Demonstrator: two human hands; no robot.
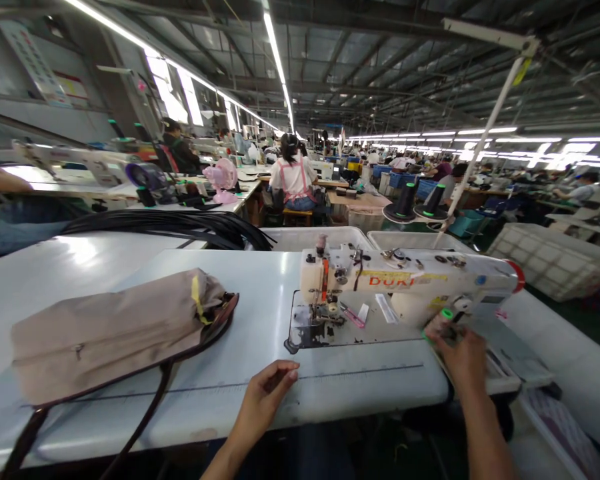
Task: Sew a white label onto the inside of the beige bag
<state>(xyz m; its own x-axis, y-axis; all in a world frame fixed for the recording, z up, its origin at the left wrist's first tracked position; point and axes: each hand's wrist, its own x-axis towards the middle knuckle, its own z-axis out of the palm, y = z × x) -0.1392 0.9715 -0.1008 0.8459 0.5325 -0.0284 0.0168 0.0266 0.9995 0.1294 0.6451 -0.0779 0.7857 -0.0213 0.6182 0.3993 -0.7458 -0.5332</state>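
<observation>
A white sewing machine [405,273] stands on the pale blue table [230,393]. At the machine's right end, my right hand [460,353] has its fingers closed around the side of a brownish thread spool [439,324] with a green top. My left hand [270,393] is over the table's front edge, left of the machine's needle area, thumb and fingertips close together; whether anything small is between them cannot be made out. A beige bag [110,333] with dark trim and straps lies on the table at left. Pink-handled snips [353,316] rest on the machine bed.
Behind the table lies a bundle of black strips [180,227]. Two black thread cones [407,200] stand on a rack beside a pole [490,127]. White bins [555,260] are at the right. A person [293,173] sits farther back, facing away.
</observation>
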